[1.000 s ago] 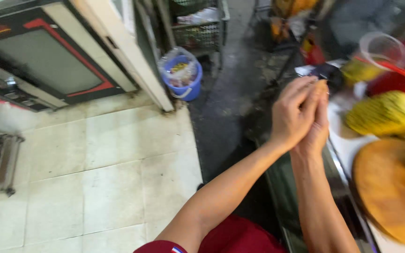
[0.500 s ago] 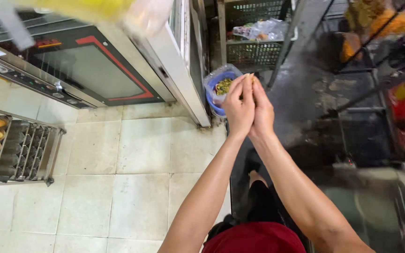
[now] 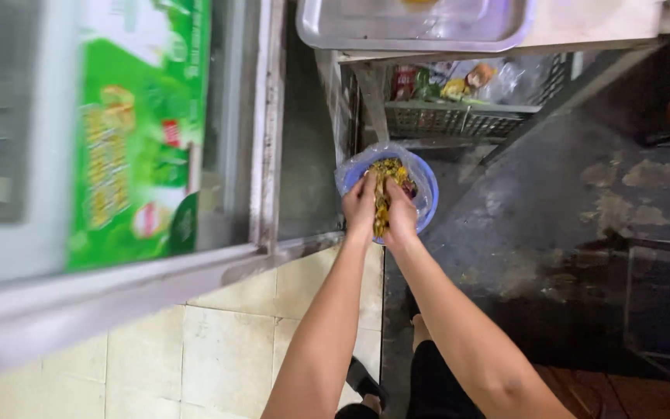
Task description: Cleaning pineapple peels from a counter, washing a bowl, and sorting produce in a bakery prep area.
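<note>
Left hand (image 3: 360, 203): held out over the blue bucket, palm turned inward, fingers curled against the clump of scraps; it presses the clump from the left.
Right hand (image 3: 401, 211): set opposite the left hand, just beside it, fingers likewise curled around the clump from the right; the two hands together clasp the scraps between them.
Scraps (image 3: 382, 208): a yellow-green, stringy mass of peelings, squeezed between both palms, its upper end showing above the fingers and its lower end hanging below them, directly over the bucket's opening.
Blue bucket (image 3: 426, 195): round, lined with a clear plastic bag (image 3: 348, 172) whose edge folds over the rim; it stands on the dark floor beyond the hands and already holds more yellow and dark scraps.
Floor: pale tiles (image 3: 226, 349) on the near left, dark stained concrete (image 3: 568, 209) on the right; the bucket sits at the far end of the seam between them.
Cabinet (image 3: 141, 132): glass-fronted, at left, bearing a green poster; blurred by camera motion.
Metal tray (image 3: 416, 27): on a worktop at the far edge, above the bucket.
Wire basket (image 3: 459, 116): under that worktop, just beyond the bucket, holding packets and bags.
Person's feet (image 3: 366, 384): at the near edge, one in a dark sandal.
</note>
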